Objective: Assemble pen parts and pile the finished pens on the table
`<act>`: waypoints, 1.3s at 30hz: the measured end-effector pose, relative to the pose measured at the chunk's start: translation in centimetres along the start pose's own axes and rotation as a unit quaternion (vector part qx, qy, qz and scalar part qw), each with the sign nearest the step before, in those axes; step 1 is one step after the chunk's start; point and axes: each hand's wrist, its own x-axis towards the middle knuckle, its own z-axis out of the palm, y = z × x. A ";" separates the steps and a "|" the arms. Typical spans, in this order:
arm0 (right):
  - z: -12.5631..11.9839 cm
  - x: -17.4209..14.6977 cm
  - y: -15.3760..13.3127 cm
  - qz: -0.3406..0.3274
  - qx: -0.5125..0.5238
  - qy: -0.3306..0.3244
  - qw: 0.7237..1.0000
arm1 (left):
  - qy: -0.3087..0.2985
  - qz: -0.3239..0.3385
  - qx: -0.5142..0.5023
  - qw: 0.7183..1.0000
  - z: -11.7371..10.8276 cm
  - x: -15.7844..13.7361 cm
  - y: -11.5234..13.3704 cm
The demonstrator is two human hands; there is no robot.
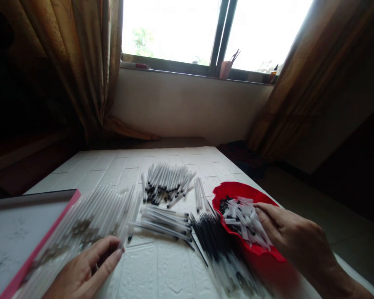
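My left hand (87,270) rests at the near end of a large heap of clear pen barrels (93,220), fingers spread and touching them; whether it grips one is unclear. My right hand (293,238) reaches into a red dish (233,190) filled with small white caps (243,218), fingertips on the caps. Between the hands lies a bundle of black ink refills (215,241). A small row of assembled pens (165,222) lies in the middle, and a fan of pens with black tips (166,182) lies farther back.
The white brick-patterned table (162,265) ends at the right, with floor beyond. A white board with a pink edge (25,232) lies at the left. Curtains frame a bright window behind, and a cup (226,68) stands on its sill.
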 end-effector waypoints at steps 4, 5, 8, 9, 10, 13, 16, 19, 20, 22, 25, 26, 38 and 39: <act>-0.5 1.3 -2.7 -0.024 0.084 0.031 0.996 | -0.066 -0.028 0.083 0.994 -2.5 1.1 2.1; -0.7 1.6 -3.5 -0.035 0.106 0.031 0.993 | -0.083 -0.030 0.105 0.991 -3.1 1.2 2.4; -1.0 2.3 -5.9 -0.073 0.179 0.006 0.981 | -0.100 -0.044 0.143 0.984 -4.5 0.9 2.6; -1.0 2.4 -6.6 -0.080 0.200 -0.006 0.976 | -0.098 -0.052 0.150 0.982 -4.9 0.6 2.4; -1.0 2.5 -7.2 -0.085 0.219 -0.015 0.972 | -0.098 -0.059 0.159 0.981 -5.2 0.3 2.3; -0.8 2.7 -8.7 -0.089 0.252 -0.026 0.963 | -0.116 -0.069 0.184 0.974 -5.8 -0.8 2.3; -1.0 3.2 -9.5 -0.123 0.262 -0.031 0.957 | -0.138 -0.075 0.218 0.963 -5.9 -1.4 3.5; -1.3 3.6 -9.9 -0.163 0.261 -0.045 0.950 | -0.159 -0.079 0.257 0.950 -5.6 -1.1 5.0; -1.4 3.7 -9.9 -0.171 0.261 -0.049 0.949 | -0.165 -0.080 0.269 0.946 -5.5 -1.0 5.5; -1.5 3.9 -9.8 -0.178 0.262 -0.053 0.947 | -0.171 -0.082 0.294 0.937 -5.3 -0.7 6.1; -1.4 4.1 -9.5 -0.169 0.269 -0.048 0.947 | -0.160 -0.080 0.328 0.928 -5.1 -0.5 6.9; -1.2 4.1 -9.5 -0.165 0.275 -0.044 0.946 | -0.156 -0.074 0.336 0.926 -5.0 -0.4 7.3; 1.5 1.4 -9.6 -0.139 0.364 -0.013 0.921 | -0.138 -0.022 0.413 0.900 -0.6 3.9 11.0; 1.6 1.3 -9.6 -0.138 0.370 -0.017 0.918 | -0.138 -0.027 0.417 0.898 -0.3 4.0 10.9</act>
